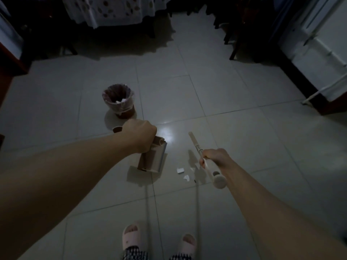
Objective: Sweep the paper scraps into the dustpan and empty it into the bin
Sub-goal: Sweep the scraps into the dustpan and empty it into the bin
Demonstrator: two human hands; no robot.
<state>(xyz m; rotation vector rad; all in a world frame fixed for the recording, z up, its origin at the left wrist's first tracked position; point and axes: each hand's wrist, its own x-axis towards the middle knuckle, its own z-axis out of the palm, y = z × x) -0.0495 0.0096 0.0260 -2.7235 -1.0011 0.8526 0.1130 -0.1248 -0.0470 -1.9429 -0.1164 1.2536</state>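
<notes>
My left hand [139, 133] grips the top of the beige dustpan's handle [150, 156]; the pan [138, 174] rests upright on the tiled floor. My right hand [214, 157] holds the pale broom stick [196, 145], whose head [219, 182] lies on the floor to the right. Between pan and broom head lie a few white paper scraps [180, 170] [186, 178]. The small bin [118, 99], lined with a pinkish bag and holding white paper, stands behind the dustpan.
A table with a spotted cloth [112, 10] and dark chair legs [234, 47] stand at the back. White cabinets [323, 53] run along the right, dark furniture [9, 53] along the left. My slippered feet [131, 235] are at the bottom.
</notes>
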